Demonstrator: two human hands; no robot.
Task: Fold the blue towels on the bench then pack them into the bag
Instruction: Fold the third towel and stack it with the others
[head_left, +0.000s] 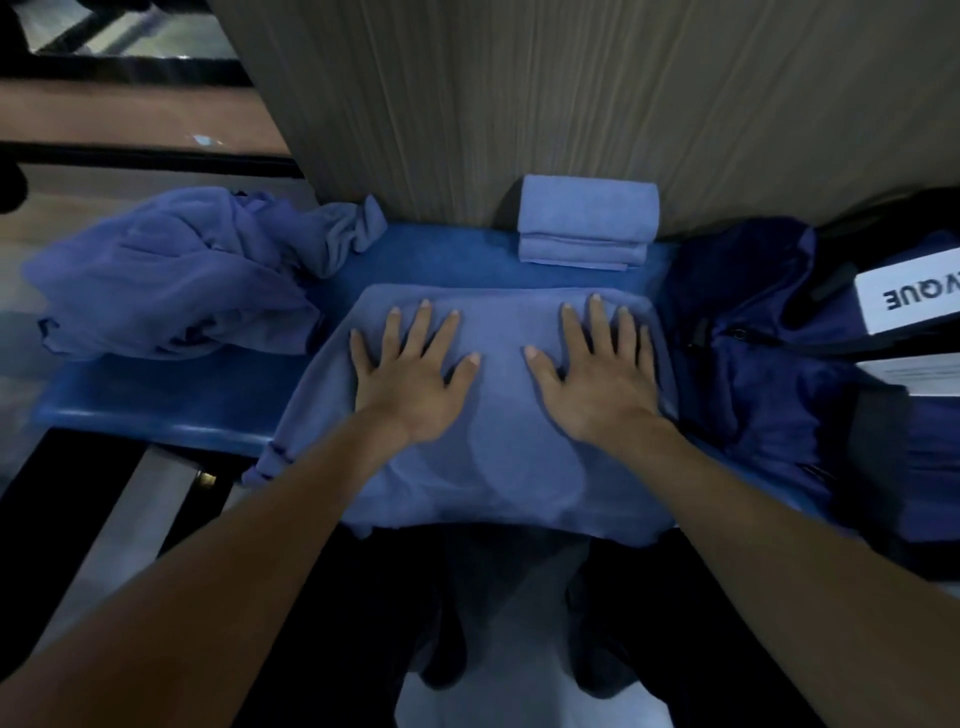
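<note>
A blue towel (498, 457) lies spread over the middle of the blue bench (156, 400), its near edge hanging over the front. My left hand (410, 374) and my right hand (597, 374) both press flat on it, fingers straight and spread. A folded blue towel (587, 223) sits at the back against the wall. A crumpled heap of blue towels (166, 280) lies on the left of the bench. The dark blue bag (769, 374) stands at the right end.
A ribbed beige wall panel (571, 93) rises directly behind the bench. A white label with letters (904, 301) shows on the bag. Dark railings and floor lie to the left. My dark trousers and shoes are below the bench edge.
</note>
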